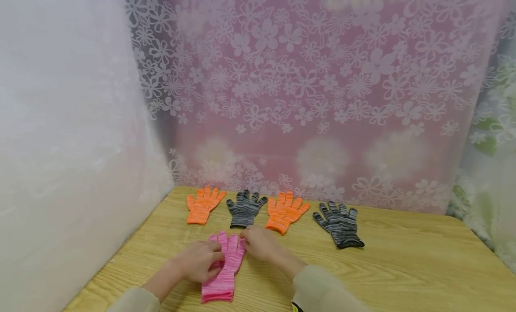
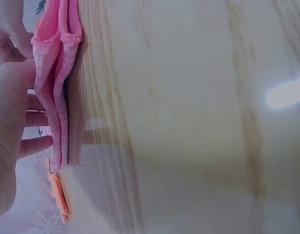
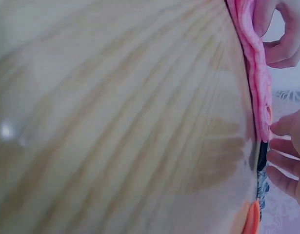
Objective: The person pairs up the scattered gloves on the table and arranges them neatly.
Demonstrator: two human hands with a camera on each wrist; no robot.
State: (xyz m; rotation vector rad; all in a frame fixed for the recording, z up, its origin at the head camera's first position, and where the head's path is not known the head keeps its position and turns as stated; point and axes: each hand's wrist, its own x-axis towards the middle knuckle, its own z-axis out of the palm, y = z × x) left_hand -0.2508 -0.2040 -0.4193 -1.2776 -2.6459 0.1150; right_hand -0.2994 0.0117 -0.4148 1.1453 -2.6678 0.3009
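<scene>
A pink knit glove [image 1: 225, 267] lies flat on the table with its cuff toward me and its fingers pointing away. My left hand [image 1: 201, 260] rests over its left side, fingertips touching the fabric. Near the tip of its rightmost finger is my right hand [image 1: 260, 242], its fingertips right at the edge. In the left wrist view the glove's open cuff [image 2: 57, 41] faces the camera, and the left hand [image 2: 10, 117] has its fingers fairly straight against it. The right hand [image 3: 289, 156] reaches the glove's finger end with extended fingers in the right wrist view.
Behind, a row of gloves lies on the wooden table [image 1: 403, 267]: an orange one [image 1: 199, 209], a grey-black one [image 1: 243, 209], another orange one [image 1: 284, 211] and another grey-black one [image 1: 340, 224]. A flowered pink curtain [image 1: 302, 101] hangs at the back; pale sheeting [image 1: 72, 123] stands left.
</scene>
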